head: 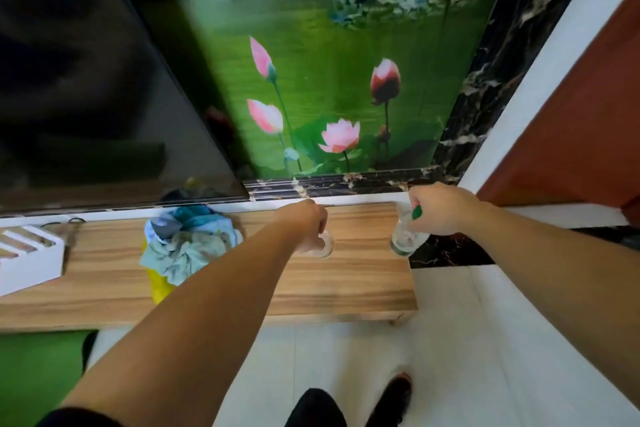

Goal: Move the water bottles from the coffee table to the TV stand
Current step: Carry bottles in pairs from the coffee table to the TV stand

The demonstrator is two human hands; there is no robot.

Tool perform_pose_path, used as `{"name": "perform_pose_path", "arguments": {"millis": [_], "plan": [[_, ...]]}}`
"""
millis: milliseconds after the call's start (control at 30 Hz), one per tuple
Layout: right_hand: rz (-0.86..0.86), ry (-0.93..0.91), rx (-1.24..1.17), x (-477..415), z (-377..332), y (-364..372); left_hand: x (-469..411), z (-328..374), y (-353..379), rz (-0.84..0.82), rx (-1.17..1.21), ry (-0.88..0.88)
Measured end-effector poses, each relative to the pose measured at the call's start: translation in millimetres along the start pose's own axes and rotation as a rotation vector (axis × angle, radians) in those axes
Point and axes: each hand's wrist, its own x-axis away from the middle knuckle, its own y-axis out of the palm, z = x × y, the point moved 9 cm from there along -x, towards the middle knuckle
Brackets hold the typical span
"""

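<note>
Both my arms reach out over the wooden TV stand [363, 274]. My left hand [306, 222] is closed around a clear water bottle [325, 244]; only its lower end shows below my fingers, just over the stand's top. My right hand [441, 208] grips a second clear water bottle [407, 241] with a green label, held tilted above the stand's right end. I cannot tell whether either bottle touches the wood.
A large dark TV [86, 97] stands at the left. A pile of crumpled cloth on a yellow bag [187, 243] lies left of my left arm. A white slotted box [27, 260] sits at the far left. A lotus mural covers the wall behind.
</note>
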Motion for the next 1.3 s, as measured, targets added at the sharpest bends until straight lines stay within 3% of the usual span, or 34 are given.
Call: {"name": "perform_pose_path", "arguments": {"millis": [267, 533, 700, 933, 1133, 1300], "plan": [[-0.172, 0.074, -0.129, -63, 30, 55, -109, -9, 32, -0.072, 0.084, -0.022], [-0.335, 0.113, -0.243, -115, 47, 120, -180, -49, 122, -0.151, 0.599, -0.324], [-0.309, 0.174, -0.258, -158, 48, 161, -214, -59, 145, -0.118, 0.780, -0.398], [-0.252, 0.261, -0.345, -217, 58, 172, -261, -54, 168, -0.100, 0.715, -0.337], [-0.090, 0.360, -0.453, -252, 52, 169, -279, -57, 187, 0.015, 1.037, -0.605], [-0.061, 0.394, -0.453, -273, 48, 179, -280, -59, 209, 0.001, 1.173, -0.658]]}}
